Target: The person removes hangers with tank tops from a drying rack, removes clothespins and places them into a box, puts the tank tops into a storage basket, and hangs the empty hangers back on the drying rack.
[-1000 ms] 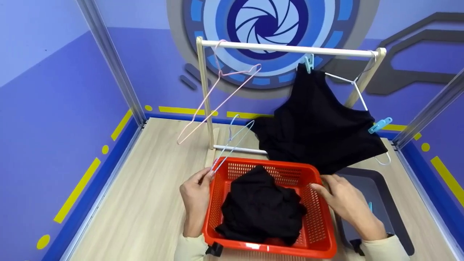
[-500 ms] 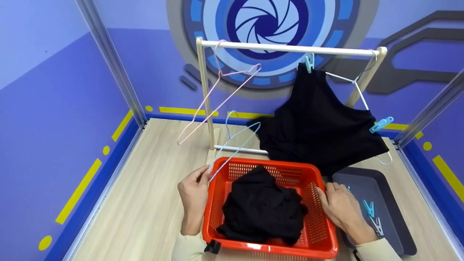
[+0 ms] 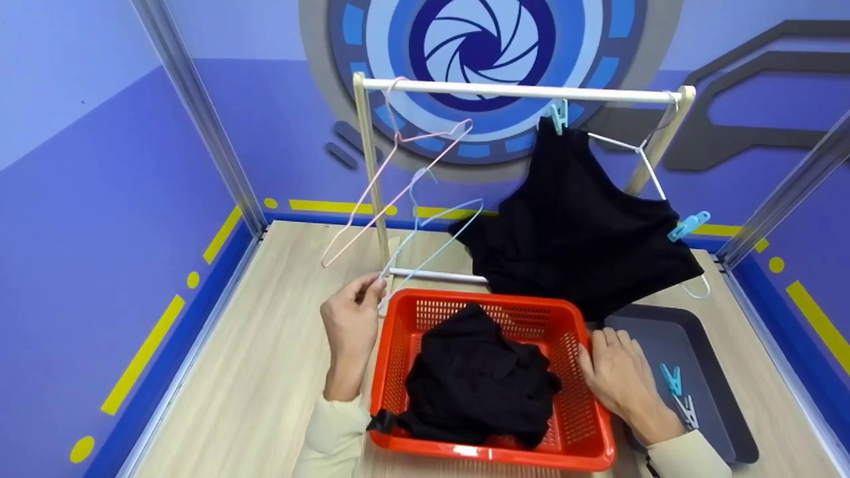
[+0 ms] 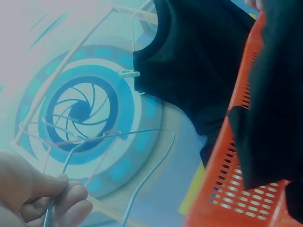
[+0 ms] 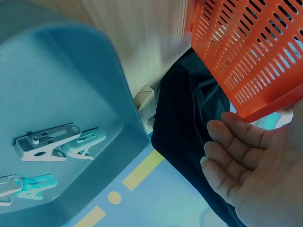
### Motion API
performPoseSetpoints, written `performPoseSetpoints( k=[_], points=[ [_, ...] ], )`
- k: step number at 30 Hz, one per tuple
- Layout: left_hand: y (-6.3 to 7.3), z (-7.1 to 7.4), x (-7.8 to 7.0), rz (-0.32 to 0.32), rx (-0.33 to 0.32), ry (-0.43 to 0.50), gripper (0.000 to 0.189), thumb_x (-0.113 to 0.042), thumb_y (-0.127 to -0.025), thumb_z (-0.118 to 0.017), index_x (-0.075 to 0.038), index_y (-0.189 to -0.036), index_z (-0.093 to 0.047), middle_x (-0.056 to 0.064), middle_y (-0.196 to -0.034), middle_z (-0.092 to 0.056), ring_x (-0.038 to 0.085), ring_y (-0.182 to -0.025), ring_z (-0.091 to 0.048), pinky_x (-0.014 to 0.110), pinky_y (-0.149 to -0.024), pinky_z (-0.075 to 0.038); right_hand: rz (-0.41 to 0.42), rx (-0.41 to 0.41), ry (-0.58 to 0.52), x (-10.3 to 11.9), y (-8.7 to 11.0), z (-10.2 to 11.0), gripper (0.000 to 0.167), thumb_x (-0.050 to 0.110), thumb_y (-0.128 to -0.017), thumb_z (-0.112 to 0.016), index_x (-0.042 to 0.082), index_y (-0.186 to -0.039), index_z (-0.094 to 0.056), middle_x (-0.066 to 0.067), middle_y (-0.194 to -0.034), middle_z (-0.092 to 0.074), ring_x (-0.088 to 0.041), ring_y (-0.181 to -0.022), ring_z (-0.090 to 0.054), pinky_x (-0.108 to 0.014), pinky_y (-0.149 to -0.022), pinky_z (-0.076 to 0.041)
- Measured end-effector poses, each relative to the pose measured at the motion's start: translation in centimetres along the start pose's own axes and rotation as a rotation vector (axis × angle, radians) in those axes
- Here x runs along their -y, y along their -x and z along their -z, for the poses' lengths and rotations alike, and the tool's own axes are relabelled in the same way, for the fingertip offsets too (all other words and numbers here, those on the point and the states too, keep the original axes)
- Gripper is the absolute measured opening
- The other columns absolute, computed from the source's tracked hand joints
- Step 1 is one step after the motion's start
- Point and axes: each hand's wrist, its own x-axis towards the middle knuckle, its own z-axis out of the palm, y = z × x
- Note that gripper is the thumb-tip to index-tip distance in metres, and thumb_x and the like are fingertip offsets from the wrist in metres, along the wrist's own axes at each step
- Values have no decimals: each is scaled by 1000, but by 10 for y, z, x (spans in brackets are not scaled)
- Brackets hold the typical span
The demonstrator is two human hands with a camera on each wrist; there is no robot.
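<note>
The left hand (image 3: pixel 352 315) pinches one side of a light-blue wire hanger (image 3: pixel 418 223) between thumb and fingertips, the gap closed on the wire, with the hook rising above those fingers and the triangular frame spreading to their right. The right hand (image 3: pixel 617 368) lies at the right rim of a red perforated plastic basket (image 3: pixel 491 297), its fingers loosely extended outside the wall and its thumb at the rim. Between the two hands, inside the basket, a crumpled black garment (image 3: pixel 478 378) sits in a heap. Just right of the right fingers, a dark grey tray (image 3: pixel 724 385) holds a teal clothespin (image 3: pixel 671 380) and a whitish clothespin (image 3: pixel 687 413). Beyond the left fingers, a pink wire hanger (image 3: pixel 398 139) hangs by its hook from the top bar of a wooden rack (image 3: pixel 505 89), near its left post. Above and beyond the right fingers, a black sleeveless top (image 3: pixel 584 239) hangs tilted on a white hanger (image 3: pixel 641 149) hooked near the right post, with a pale-blue clothespin (image 3: pixel 559 117) at its upper shoulder and a bright-blue clothespin (image 3: pixel 688 226) at its lower right one. Under everything the fingers work over spreads a wood-grain table (image 3: pixel 265 372), and farthest from them stands a blue-purple wall bearing a round aperture emblem (image 3: pixel 481 50)
</note>
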Motion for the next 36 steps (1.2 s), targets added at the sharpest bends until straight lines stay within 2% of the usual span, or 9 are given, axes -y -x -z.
performPoseSetpoints(
  k=[6, 10, 14, 18, 28, 32, 36],
  points=[
    [-21, -4, -16, -2, 34, -1, 7, -1, -94, -78, 0, -100, -82, 4, -79, -77, 17, -66, -68, 23, -61, -51, -35, 38, -24, 0, 2, 0, 22, 19, -102, -60, 1, -90, -54, -13, -85, -50, -35, -80, -46, -49, -72, -40],
    [-36, -5, -32, -57, 31, 2, 9, 0, -94, -77, 2, -102, -82, 7, -80, -77, 19, -66, -68, 23, -59, -49, -51, 55, -35, 1, 3, 1, 23, 19, -103, -60, 0, -91, -55, -13, -85, -50, -35, -81, -47, -49, -73, -40],
    [-53, -7, -48, -115, 21, 12, 14, 0, -94, -77, 3, -107, -82, 9, -84, -77, 21, -71, -70, 26, -64, -52, -60, 60, -46, 1, 3, 0, 23, 19, -103, -60, 0, -92, -56, -14, -86, -50, -36, -82, -47, -52, -76, -42],
    [-65, -8, -60, -142, 18, 13, 16, -1, -96, -76, 3, -112, -80, 10, -89, -79, 23, -78, -73, 33, -71, -56, -71, 59, -63, 2, 3, -1, 22, 19, -103, -60, 0, -92, -56, -13, -86, -50, -35, -82, -47, -53, -77, -42],
    [-78, -16, -74, -170, 13, 68, 17, 3, -98, -73, 5, -113, -79, 12, -95, -80, 24, -83, -76, 22, -69, -54, -78, 34, -77, 2, 4, -3, 22, 18, -103, -61, 2, -89, -55, -10, -84, -50, -33, -79, -47, -49, -73, -41],
    [-79, -18, -80, -194, 10, 96, 17, 5, -98, -72, 6, -114, -78, 13, -97, -79, 25, -83, -77, 22, -71, -57, -71, 24, -68, 2, 4, -3, 22, 17, -103, -61, 3, -88, -54, -10, -83, -50, -33, -78, -47, -51, -73, -41],
    [-83, -22, -84, -203, 7, 77, 17, 4, -98, -72, 7, -114, -78, 14, -97, -79, 26, -84, -76, 26, -71, -58, -70, 8, -67, 2, 5, -3, 22, 17, -103, -63, 3, -88, -55, -9, -83, -50, -33, -78, -46, -51, -73, -41]
  ],
)
